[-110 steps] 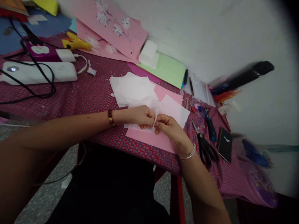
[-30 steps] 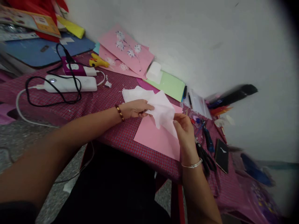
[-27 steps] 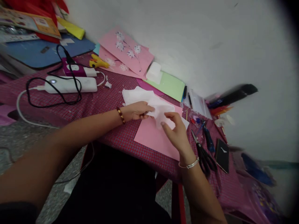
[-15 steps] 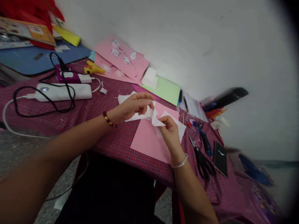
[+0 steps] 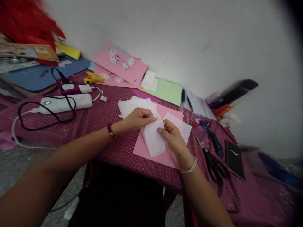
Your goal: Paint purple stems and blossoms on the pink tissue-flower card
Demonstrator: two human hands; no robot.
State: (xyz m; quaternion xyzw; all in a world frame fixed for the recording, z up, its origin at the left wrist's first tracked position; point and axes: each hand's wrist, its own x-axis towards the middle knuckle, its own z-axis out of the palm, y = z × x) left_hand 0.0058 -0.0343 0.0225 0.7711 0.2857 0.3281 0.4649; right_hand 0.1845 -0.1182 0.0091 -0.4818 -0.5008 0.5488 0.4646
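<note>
A thin white tissue [image 5: 154, 140] hangs between my hands, over a pink sheet of paper [image 5: 139, 145]. My left hand [image 5: 139, 118] pinches its top edge between thumb and fingers. On the tissue's right edge, my right hand [image 5: 174, 136] is closed with the thumb on the front and the fingers behind. More white tissue sheets [image 5: 132, 105] lie to the left, partly under my left hand. Another white sheet [image 5: 181, 125] rests on the pink paper, right of my right hand.
Black-handled scissors [image 5: 213, 162], a blue cutter [image 5: 216, 143] and a black notebook [image 5: 234, 160] lie on the right. At the left are a white power bank [image 5: 66, 103] with cables and a yellow glue gun [image 5: 93, 77]. Pink cards with white flowers [image 5: 123, 64] lean against the wall.
The tissue was bunched and raised between my hands; now it hangs spread out and lower. My left fingers have come down and closed on its top edge. The view has shifted slightly.
</note>
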